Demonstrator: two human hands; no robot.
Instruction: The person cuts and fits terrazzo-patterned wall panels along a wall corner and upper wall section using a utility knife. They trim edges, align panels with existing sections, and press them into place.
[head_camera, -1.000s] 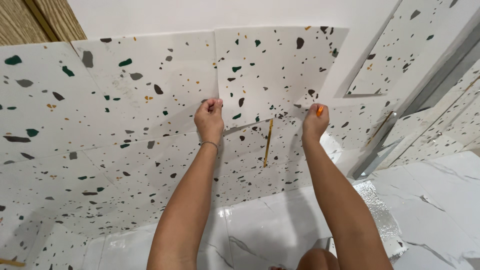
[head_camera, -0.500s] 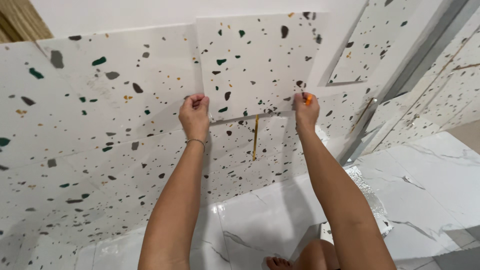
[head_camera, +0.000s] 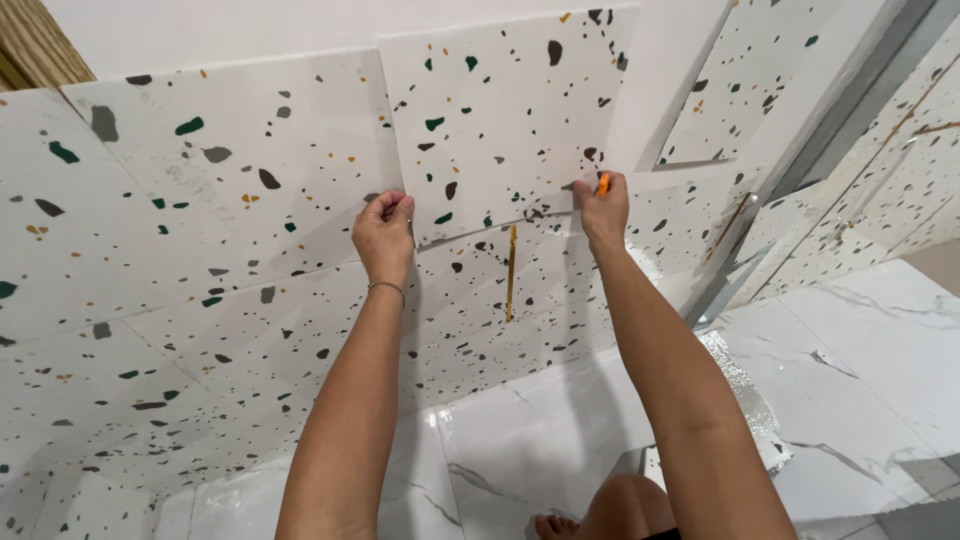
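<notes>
I hold the square white terrazzo-speckled wall sheet (head_camera: 500, 120) flat against the wall, and everything else I place from that sheet. My left hand (head_camera: 383, 232) is at its lower left corner, fingers curled shut and pinching the corner edge so that side cannot slide or peel away from the surface behind it. My right hand (head_camera: 603, 205) is at the lower right corner, closed around a small orange tool (head_camera: 603, 184) whose tip pokes up above my knuckles; I cannot tell what kind of tool it is, only that I press it right at the sheet's bottom edge, which seems the reason this hand sits so close to the seam. The sheet's bottom edge bows slightly away from the wall between my two hands, so I judge it is not yet fully stuck down there. Below the sheet, roughly under its middle, a thin yellow-orange strip (head_camera: 511, 272) hangs vertically on the speckled wall panels (head_camera: 200, 270) already in place, apparently marking a joint line. To the sheet's left lies another speckled panel, edge to edge with it; to its right a bare white strip of wall (head_camera: 650, 90) separates it from more speckled pieces. Far below the sheet is the glossy white marble-look floor (head_camera: 540, 440), with my knee (head_camera: 625, 505) just above it.
</notes>
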